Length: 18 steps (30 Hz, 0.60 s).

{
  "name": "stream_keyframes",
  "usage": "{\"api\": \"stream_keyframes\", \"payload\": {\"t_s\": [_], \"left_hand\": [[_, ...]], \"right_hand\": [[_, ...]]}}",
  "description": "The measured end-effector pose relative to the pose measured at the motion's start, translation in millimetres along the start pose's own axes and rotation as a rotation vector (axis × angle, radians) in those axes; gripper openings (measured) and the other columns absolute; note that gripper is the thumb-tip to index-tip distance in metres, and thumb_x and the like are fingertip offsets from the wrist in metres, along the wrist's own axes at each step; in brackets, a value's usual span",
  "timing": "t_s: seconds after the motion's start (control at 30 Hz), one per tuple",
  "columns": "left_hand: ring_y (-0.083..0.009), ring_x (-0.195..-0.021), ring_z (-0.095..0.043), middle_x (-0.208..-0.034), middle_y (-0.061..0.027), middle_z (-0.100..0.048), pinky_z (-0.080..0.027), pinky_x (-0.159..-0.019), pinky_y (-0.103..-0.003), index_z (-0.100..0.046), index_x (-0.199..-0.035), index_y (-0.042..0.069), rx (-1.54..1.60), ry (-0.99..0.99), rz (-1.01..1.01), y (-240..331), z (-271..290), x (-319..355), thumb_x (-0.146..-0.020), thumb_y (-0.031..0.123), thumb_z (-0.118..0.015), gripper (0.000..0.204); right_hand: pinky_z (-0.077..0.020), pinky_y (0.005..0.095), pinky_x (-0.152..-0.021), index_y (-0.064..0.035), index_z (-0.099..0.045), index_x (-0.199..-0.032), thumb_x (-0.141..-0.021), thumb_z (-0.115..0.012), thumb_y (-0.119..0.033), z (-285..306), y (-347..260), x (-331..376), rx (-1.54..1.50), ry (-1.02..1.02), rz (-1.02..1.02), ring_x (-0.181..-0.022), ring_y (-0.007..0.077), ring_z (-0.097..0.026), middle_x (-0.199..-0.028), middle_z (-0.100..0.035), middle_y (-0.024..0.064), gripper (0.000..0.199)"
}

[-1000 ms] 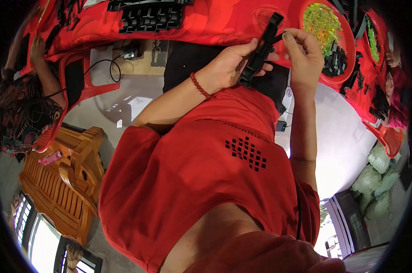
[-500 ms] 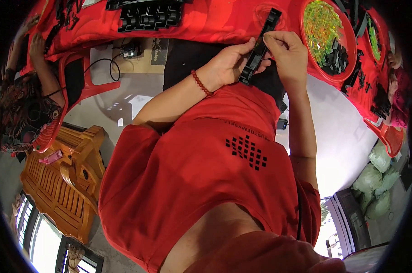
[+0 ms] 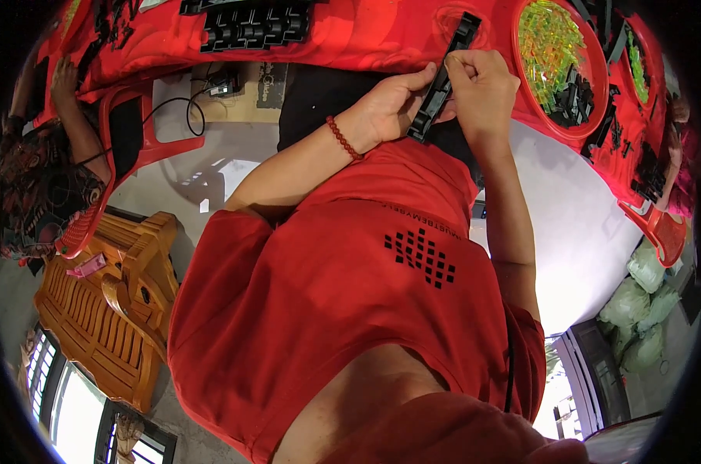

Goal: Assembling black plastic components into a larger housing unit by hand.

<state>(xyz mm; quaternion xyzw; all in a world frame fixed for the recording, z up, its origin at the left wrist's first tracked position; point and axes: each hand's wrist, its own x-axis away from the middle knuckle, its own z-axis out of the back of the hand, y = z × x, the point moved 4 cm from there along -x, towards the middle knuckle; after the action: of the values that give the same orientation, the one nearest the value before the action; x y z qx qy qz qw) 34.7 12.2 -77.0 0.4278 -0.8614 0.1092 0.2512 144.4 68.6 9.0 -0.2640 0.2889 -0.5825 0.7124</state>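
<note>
My left hand (image 3: 393, 104) grips a long, narrow black plastic strip (image 3: 437, 94), which tilts up to the right over my lap by the table edge. Recesses run along its face. My right hand (image 3: 486, 91) is closed in a pinch, its thumb and fingertips against the strip's middle. Whatever sits between those fingertips is too small or hidden to make out. Right of that hand, a round red tray (image 3: 571, 134) on the table contains shiny yellow-green translucent pieces (image 3: 548, 46) and small black pieces (image 3: 576, 102).
Similar black strips (image 3: 254, 31) lie side by side on the red tablecloth (image 3: 358, 35). A second tray with green pieces (image 3: 637, 66) is at far right. Other people's arms (image 3: 83, 127) show at both sides. A red chair (image 3: 145, 143) and wooden bench (image 3: 107, 309) stand to the left.
My right hand has shifted slightly up and left along the strip, and its lower fingers show less behind it. The left hand keeps its hold on the strip.
</note>
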Motion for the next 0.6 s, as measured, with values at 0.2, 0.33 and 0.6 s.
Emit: {"api": "stream_keyframes", "payload": {"t_s": [0.2, 0.33, 0.6], "left_hand": [[-0.025, -0.092, -0.067, -0.104, -0.0088, -0.07, -0.055, -0.088, -0.044, -0.065, -0.11, 0.002, 0.014, -0.263, 0.019, 10, -16, 13, -0.095, 0.011, -0.052, 0.022], [-0.0327, -0.101, -0.068, -0.111, -0.0166, -0.069, -0.051, -0.099, -0.047, -0.061, -0.115, -0.003, -0.136, 0.002, -0.12, 10, -18, 18, -0.088, 0.006, -0.048, 0.031], [-0.0187, -0.095, -0.066, -0.108, -0.0078, -0.066, -0.055, -0.082, -0.032, -0.06, -0.113, 0.0, -0.482, 0.06, -0.182, 5, -19, 23, -0.089, -0.001, -0.058, 0.024]], "right_hand": [[-0.0355, 0.0375, -0.083, -0.012, -0.07, -0.083, -0.085, -0.067, -0.015, 0, -7, 1, 0.2, 0.035, 0.152, -0.081, 0.0282, -0.058, -0.088, -0.064, 0.0077, 0.005], [-0.0356, 0.0378, -0.083, -0.0117, -0.07, -0.084, -0.085, -0.068, -0.016, 0, -5, 0, 0.238, 0.046, 0.194, -0.081, 0.0286, -0.058, -0.088, -0.064, 0.0076, 0.004], [-0.035, 0.0378, -0.082, -0.0096, -0.07, -0.082, -0.084, -0.068, -0.015, 3, -5, 0, 0.228, 0.011, 0.182, -0.079, 0.0276, -0.059, -0.086, -0.064, 0.0074, 0.006]]}}
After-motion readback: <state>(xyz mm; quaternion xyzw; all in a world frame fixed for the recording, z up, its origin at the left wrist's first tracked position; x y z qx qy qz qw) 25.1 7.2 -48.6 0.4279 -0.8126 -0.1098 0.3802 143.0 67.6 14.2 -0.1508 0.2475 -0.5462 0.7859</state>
